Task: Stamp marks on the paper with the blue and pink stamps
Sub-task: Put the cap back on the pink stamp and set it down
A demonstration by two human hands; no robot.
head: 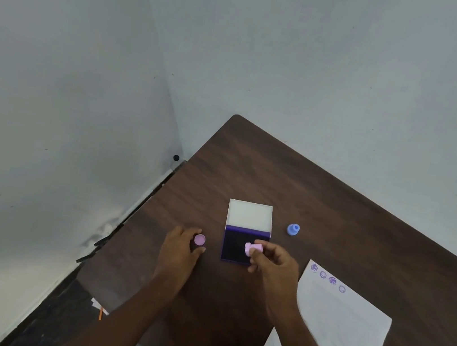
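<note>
My right hand [273, 264] grips the pink stamp [253, 248], tilted on its side just over the dark ink pad [235, 246]. My left hand [180, 250] holds the round pink cap [199, 240] at the fingertips, left of the pad. The pad's white lid [249, 215] stands open behind it. The blue stamp [293, 229] stands alone on the table, right of the lid. The white paper [340, 326] lies at the right and bears several purple round marks [327, 278] along its top edge.
The dark wooden table [280, 174] sits in a corner of pale walls; its left edge runs close to the wall, with a gap down to the floor. Small scraps [99, 306] lie on the floor below the left edge.
</note>
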